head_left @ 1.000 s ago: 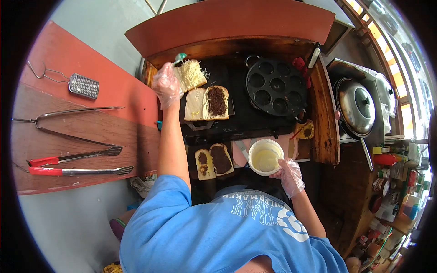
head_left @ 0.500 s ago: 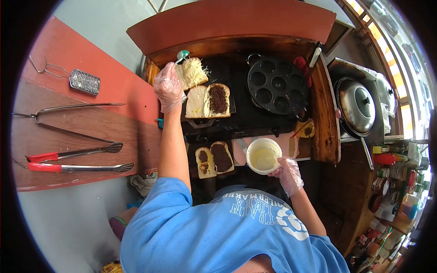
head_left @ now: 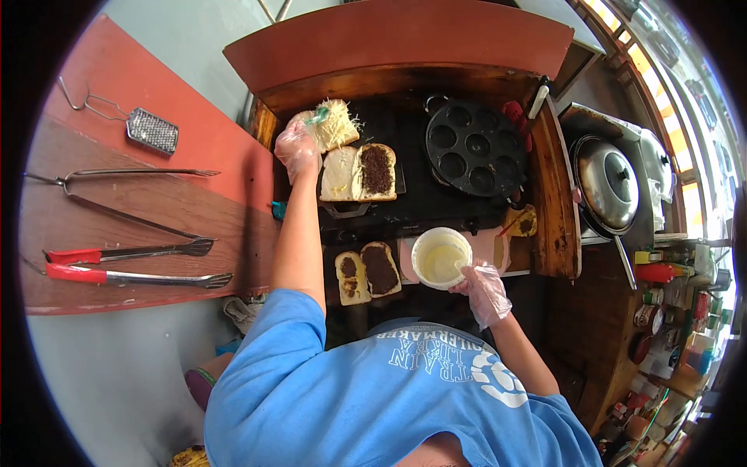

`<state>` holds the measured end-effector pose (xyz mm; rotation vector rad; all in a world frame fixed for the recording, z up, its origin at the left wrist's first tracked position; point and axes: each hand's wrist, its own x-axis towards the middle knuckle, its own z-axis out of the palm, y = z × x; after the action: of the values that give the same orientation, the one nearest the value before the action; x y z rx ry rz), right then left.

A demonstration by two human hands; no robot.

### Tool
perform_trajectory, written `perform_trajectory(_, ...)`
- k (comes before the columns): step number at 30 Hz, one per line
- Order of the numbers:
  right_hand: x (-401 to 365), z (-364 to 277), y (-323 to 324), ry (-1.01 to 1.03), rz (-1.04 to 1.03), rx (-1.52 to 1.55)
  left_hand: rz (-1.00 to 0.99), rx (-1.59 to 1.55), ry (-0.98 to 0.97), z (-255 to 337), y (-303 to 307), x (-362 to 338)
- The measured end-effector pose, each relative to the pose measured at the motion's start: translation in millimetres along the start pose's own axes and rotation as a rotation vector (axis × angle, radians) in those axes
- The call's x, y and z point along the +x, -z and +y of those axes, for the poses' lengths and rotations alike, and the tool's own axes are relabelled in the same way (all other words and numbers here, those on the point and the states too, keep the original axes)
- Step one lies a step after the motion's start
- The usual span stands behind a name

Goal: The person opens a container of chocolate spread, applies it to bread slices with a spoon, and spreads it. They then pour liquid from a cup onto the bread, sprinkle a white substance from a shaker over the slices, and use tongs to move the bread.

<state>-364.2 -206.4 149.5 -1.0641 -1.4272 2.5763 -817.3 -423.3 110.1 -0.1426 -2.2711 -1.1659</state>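
Note:
My left hand, in a clear plastic glove, is closed around a green-handled utensil; its working end is hidden. Just beside it, a bread slice heaped with grated cheese lies at the back left of the black cooking surface. In front of that are two joined slices, one spread pale and one with dark sprinkles. My gloved right hand grips the rim of a white tub with a pale creamy layer inside. Two slices with dark spread lie left of the tub.
A black round-mould pan stands right on the stove. On the left board lie a grater, metal tongs and red-handled tongs. A lidded pan is beyond the wooden side wall.
My left hand has shifted slightly right, and the utensil's green handle has tipped down toward the cheese-topped slice. My right hand has moved the tub a little left and up.

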Motion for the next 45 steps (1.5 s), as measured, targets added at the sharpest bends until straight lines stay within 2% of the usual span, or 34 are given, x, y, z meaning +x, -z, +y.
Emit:
perform_trajectory(1, 5, -2, -1, 0.004, -0.053, -0.013, -0.120, -0.246, 0.422, -5, 1, 3)
perform_trajectory(2, 10, -5, -2, 0.008, -0.107, -0.026, -0.034, -0.314, 0.550, 29, 14, -1)
perform_trajectory(3, 16, -8, -4, 0.010, -0.107, -0.026, -0.033, -0.316, 0.548, 54, 28, -6)
perform_trajectory(5, 25, -17, -11, 0.138, -0.059, -0.038, -0.049, -0.519, 0.591, 90, 54, -21)
perform_trajectory(6, 28, -24, -21, 0.178, -0.031, 0.051, -0.126, -0.629, 0.542, 100, 69, -31)
perform_trajectory(8, 45, -34, -19, 0.241, -0.023, -0.017, -0.332, -0.592, 0.539, 150, 109, -57)
perform_trajectory(10, 55, -45, -18, 0.306, -0.016, -0.084, -0.509, -0.502, 0.278, 187, 133, -95)
perform_trajectory(11, 59, -51, -20, 0.410, -0.011, -0.204, -0.584, -0.342, -0.128, 200, 144, -108)
perform_trajectory(12, 58, -56, -23, 0.513, -0.008, -0.327, -0.621, -0.225, -0.414, 221, 154, -118)
perform_trajectory(13, 54, -60, -28, 0.520, -0.010, -0.328, -0.454, -0.339, -0.804, 210, 134, -131)
perform_trajectory(14, 46, -68, -36, 0.577, -0.012, -0.368, -0.416, -0.358, -1.006, 214, 129, -136)
perform_trajectory(15, 40, -74, -44, 0.633, -0.016, -0.409, -0.491, -0.219, -0.968, 230, 138, -138)
perform_trajectory(18, 38, -71, -52, 0.668, -0.056, -0.307, -0.406, -0.267, -1.002, 245, 132, -135)
perform_trajectory(20, 34, -72, -49, 0.727, 0.022, -0.321, -0.522, -0.204, -0.966, 260, 135, -145)
perform_trajectory(21, 36, -72, -38, 0.672, 0.033, -0.371, -0.537, -0.242, -0.986, 260, 133, -151)
perform_trajectory(23, 35, -63, -23, 0.587, 0.074, -0.344, -0.540, -0.217, -0.898, 254, 125, -160)
perform_trajectory(25, 35, -34, 11, 0.538, -0.004, -0.215, -0.604, -0.295, -0.724, 262, 116, -175)
perform_trajectory(27, 19, -5, 33, 0.353, 0.046, -0.031, -0.889, -0.121, -0.785, 258, 107, -196)
perform_trajectory(29, -22, -10, 47, 0.230, 0.154, -0.325, -0.954, -0.026, -0.892, 259, 100, -230)
perform_trajectory(31, -18, 41, 91, 0.226, 0.194, -0.179, -1.056, -0.025, -0.970, 266, 103, -252)
perform_trajectory(33, -43, 57, 125, 0.358, 0.172, -0.576, -1.118, -0.151, -0.954, 268, 104, -271)
perform_trajectory(35, -85, 53, 136, 0.228, 0.322, -0.103, -1.152, -0.191, -0.981, 273, 106, -280)
perform_trajectory(36, -95, 61, 155, 0.263, 0.334, -0.093, -1.224, -0.288, -0.951, 275, 104, -285)
perform_trajectory(37, -109, 68, 176, 0.297, 0.341, -0.311, -1.294, -0.385, -0.918, 278, 101, -290)
perform_trajectory(39, -143, 68, 197, 0.396, 0.442, -0.413, -1.341, -0.421, -0.936, 295, 99, -297)
perform_trajectory(41, -173, 72, 235, 0.556, 0.549, -1.171, -1.444, -0.424, -0.937, 316, 96, -307)
perform_trajectory(42, -190, 74, 250, 0.484, 0.603, -0.967, -1.427, -0.509, -0.931, 322, 91, -316)
perform_trajectory(43, -206, 82, 263, 0.550, 0.703, -0.723, -1.430, -0.517, -0.947, 333, 88, -324)
perform_trajectory(45, -222, 114, 323, 0.375, 0.966, -1.136, -1.522, -0.592, -0.837, 357, 85, -343)
